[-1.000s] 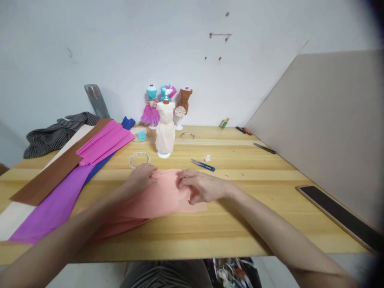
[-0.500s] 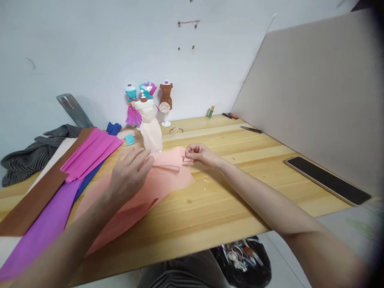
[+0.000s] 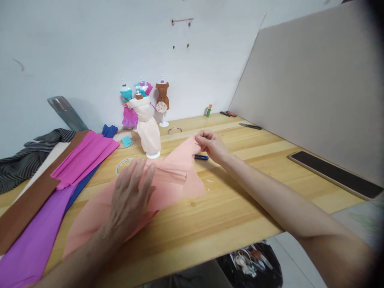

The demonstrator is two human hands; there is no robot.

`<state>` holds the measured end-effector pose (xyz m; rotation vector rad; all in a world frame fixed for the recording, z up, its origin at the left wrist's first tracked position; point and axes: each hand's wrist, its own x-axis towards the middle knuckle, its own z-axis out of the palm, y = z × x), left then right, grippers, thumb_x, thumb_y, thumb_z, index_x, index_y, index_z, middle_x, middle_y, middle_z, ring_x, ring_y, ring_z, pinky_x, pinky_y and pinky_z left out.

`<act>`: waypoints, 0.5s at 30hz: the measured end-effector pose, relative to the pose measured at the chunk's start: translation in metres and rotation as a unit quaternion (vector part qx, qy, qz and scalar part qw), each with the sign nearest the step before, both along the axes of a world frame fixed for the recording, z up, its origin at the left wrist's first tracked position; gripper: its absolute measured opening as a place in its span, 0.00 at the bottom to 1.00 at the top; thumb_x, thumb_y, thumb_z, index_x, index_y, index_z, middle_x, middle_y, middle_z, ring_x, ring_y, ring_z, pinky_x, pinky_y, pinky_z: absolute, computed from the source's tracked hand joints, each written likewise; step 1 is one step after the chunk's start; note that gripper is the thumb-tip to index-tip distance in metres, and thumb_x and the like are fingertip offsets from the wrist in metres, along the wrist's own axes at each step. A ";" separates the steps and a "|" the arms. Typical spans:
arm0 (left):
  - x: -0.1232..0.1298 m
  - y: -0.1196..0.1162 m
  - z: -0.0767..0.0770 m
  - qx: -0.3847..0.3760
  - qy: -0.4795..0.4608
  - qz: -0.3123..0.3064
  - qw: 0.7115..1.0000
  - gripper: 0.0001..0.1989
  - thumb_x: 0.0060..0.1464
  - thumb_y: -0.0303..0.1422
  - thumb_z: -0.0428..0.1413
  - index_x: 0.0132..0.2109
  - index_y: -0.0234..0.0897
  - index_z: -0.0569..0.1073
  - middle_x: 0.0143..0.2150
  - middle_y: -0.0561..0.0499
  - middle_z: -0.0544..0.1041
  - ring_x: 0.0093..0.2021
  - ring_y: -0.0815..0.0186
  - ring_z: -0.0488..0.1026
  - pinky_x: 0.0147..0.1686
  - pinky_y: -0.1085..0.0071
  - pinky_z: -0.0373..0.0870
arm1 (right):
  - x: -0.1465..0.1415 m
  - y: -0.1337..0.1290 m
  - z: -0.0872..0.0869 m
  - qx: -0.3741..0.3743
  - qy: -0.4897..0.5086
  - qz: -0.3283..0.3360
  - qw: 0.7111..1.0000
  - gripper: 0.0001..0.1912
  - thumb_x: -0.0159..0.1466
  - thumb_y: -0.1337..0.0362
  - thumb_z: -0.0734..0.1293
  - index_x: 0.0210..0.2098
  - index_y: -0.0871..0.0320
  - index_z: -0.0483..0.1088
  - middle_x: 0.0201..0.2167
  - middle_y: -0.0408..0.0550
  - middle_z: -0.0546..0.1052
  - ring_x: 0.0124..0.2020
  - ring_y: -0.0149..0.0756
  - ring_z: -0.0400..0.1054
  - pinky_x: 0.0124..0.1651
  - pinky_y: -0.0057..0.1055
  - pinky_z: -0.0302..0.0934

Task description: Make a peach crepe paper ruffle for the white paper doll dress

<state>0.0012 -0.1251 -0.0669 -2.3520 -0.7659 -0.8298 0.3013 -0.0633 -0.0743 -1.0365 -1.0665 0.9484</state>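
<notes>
A thin peach sheet, which looks like crepe paper (image 3: 171, 188), spreads over the table in front of me, partly folded on itself. My left hand (image 3: 132, 188) lies on its left part with the fingers stretched out. With thumb and fingertips my right hand (image 3: 210, 145) pinches the sheet's far right corner and holds it raised off the table. Under that corner shows a blue-handled tool (image 3: 201, 157), probably a cutter, partly hidden. A white ring (image 3: 120, 163) with markings pokes out behind my left hand.
A mini dress form in a cream dress (image 3: 148, 124) stands just beyond the sheet, with several dressed forms behind. Coloured sheets (image 3: 39, 232) overlap at left. A bracelet-like ring (image 3: 175, 130), tweezers-like tool (image 3: 250, 126) and long dark-topped board (image 3: 333, 172) lie farther right.
My right hand has lifted the sheet's corner up and to the right, unfolding it and baring the blue tool. My left hand has come down a little, flatter on the sheet.
</notes>
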 end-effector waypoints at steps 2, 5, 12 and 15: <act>0.000 -0.005 0.001 -0.019 -0.003 -0.017 1.000 0.23 0.54 0.31 0.56 0.56 0.30 0.63 0.56 0.32 0.69 0.58 0.47 0.64 0.55 0.53 0.63 | 0.004 0.001 0.002 0.025 -0.012 -0.050 0.998 0.16 0.47 0.55 0.73 0.21 0.58 0.64 0.13 0.35 0.62 0.14 0.22 0.52 0.17 0.22 0.45; 0.004 -0.017 -0.002 -0.159 0.087 -0.029 0.983 0.20 0.52 0.37 0.58 0.51 0.34 0.67 0.51 0.38 0.73 0.52 0.51 0.70 0.50 0.57 0.69 | 0.006 0.000 0.004 0.055 -0.045 -0.090 0.993 0.14 0.50 0.56 0.70 0.23 0.57 0.63 0.14 0.34 0.60 0.14 0.22 0.50 0.17 0.22 0.42; 0.004 -0.004 -0.006 -0.384 0.184 0.112 0.898 0.16 0.54 0.21 0.44 0.44 0.32 0.73 0.49 0.39 0.75 0.47 0.57 0.74 0.45 0.62 0.70 | -0.002 -0.004 0.004 0.115 -0.172 -0.149 0.967 0.09 0.56 0.61 0.65 0.24 0.56 0.61 0.17 0.36 0.61 0.18 0.24 0.52 0.21 0.24 0.45; -0.005 0.007 0.004 -0.374 0.112 0.111 0.914 0.14 0.55 0.24 0.44 0.37 0.36 0.74 0.40 0.43 0.78 0.41 0.57 0.75 0.41 0.62 0.70 | -0.001 -0.003 0.002 0.125 -0.206 -0.163 0.957 0.09 0.56 0.62 0.64 0.23 0.56 0.60 0.17 0.37 0.61 0.18 0.25 0.52 0.22 0.25 0.45</act>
